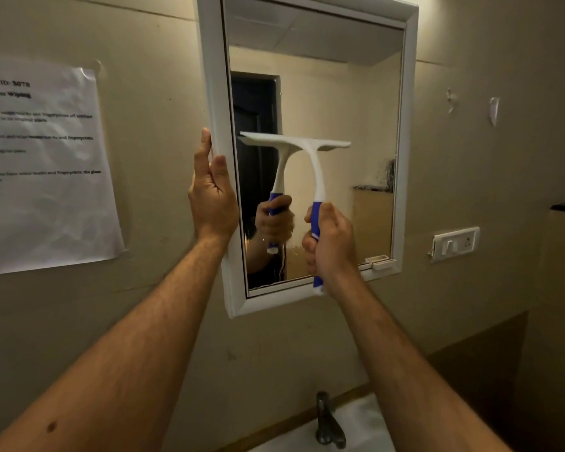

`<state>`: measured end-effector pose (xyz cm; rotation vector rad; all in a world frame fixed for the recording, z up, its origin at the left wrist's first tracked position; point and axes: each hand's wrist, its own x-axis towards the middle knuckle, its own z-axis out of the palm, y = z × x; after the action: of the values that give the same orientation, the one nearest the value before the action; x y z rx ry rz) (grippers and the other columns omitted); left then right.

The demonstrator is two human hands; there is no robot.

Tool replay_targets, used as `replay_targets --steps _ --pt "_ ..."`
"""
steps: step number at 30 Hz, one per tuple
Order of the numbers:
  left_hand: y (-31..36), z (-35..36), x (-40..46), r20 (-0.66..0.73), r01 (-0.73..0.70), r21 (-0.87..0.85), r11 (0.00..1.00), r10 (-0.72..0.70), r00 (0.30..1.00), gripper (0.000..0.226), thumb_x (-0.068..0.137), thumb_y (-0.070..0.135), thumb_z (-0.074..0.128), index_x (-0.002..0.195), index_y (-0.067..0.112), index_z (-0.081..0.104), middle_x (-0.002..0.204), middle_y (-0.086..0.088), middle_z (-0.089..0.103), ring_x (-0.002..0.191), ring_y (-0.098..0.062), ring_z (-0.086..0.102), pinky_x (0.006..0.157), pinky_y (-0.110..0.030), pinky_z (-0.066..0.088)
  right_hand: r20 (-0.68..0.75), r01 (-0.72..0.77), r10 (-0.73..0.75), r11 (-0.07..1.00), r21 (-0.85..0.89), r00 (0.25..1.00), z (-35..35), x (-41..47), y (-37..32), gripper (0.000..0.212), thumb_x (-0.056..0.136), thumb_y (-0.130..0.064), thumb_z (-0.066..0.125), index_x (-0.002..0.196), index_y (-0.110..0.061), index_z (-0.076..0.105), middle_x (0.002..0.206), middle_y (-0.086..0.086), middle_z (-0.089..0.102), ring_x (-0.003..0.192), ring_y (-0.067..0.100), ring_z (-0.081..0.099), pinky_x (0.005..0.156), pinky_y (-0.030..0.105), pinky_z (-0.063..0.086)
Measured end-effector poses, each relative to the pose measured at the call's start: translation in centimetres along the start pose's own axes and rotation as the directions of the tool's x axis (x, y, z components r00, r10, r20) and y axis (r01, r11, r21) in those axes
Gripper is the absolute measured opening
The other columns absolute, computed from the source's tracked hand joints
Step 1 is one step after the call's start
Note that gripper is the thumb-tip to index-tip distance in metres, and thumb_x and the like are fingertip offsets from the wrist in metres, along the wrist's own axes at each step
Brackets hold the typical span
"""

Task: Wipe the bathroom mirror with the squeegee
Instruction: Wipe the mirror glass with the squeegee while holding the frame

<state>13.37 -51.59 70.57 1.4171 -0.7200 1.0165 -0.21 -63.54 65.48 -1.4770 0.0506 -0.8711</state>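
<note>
A mirror in a white frame point(405, 125) hangs on the beige wall, its glass point(346, 102) reflecting a dark doorway and the ceiling. My right hand point(331, 244) is closed around the blue handle of a white squeegee point(310, 148). The squeegee's wide blade lies level against the glass at about mid-height, on the left half. Its reflection and that of my hand show just left of it. My left hand point(211, 194) grips the left side of the frame, thumb on the front edge.
A printed paper sheet point(43, 168) is taped to the wall left of the mirror. A white switch plate point(455, 244) sits to the right. Below, a metal tap point(328, 422) rises over a white basin point(362, 425). A small white catch point(380, 261) sits on the frame's lower right.
</note>
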Motion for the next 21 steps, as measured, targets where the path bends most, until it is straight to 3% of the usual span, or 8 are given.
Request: replay_targets --steps 6,10,17,21 --pt "0.3 0.0 -0.3 -0.021 -0.012 0.003 1.000 0.012 1.000 0.047 0.103 0.036 0.029 0.149 0.029 0.023 0.148 0.002 0.041 0.112 -0.041 0.055 0.082 -0.053 0.054 0.008 -0.037 0.037 0.999 0.011 0.999 -0.9 -3.7 4.6 0.034 0.103 -0.038 0.030 0.095 -0.014 0.053 0.058 0.002 0.041 0.040 0.006 0.035 0.038 0.024 0.030" --pt "0.1 -0.1 -0.2 -0.004 0.018 0.004 1.000 -0.018 1.000 0.047 0.102 0.042 0.027 0.148 0.035 0.021 0.136 -0.015 0.051 0.110 -0.050 0.051 0.081 -0.059 0.051 0.048 -0.016 0.014 0.999 0.030 0.999 -1.0 -2.8 2.7 0.039 0.102 -0.043 0.030 0.094 -0.013 0.055 0.053 -0.002 0.041 0.038 0.007 0.033 0.036 0.021 0.030" --pt "0.6 0.0 -0.3 -0.008 0.002 0.009 1.000 -0.002 1.000 0.047 0.102 0.040 0.028 0.149 0.033 0.021 0.149 0.006 0.038 0.114 -0.038 0.055 0.084 -0.055 0.053 0.039 0.036 -0.037 0.999 0.026 0.999 0.8 1.7 -3.3 0.037 0.100 -0.048 0.033 0.086 -0.020 0.054 0.046 -0.007 0.045 0.035 0.007 0.036 0.036 0.019 0.034" --pt "0.2 0.0 -0.4 -0.010 0.001 -0.001 1.000 -0.001 1.000 0.049 0.100 0.045 0.026 0.148 0.037 0.020 0.145 0.000 0.043 0.109 -0.049 0.053 0.079 -0.059 0.052 0.003 0.041 -0.041 0.999 -0.022 0.999 0.5 -0.2 0.3 0.038 0.103 -0.041 0.030 0.091 -0.014 0.054 0.054 -0.002 0.043 0.038 0.006 0.036 0.036 0.020 0.033"
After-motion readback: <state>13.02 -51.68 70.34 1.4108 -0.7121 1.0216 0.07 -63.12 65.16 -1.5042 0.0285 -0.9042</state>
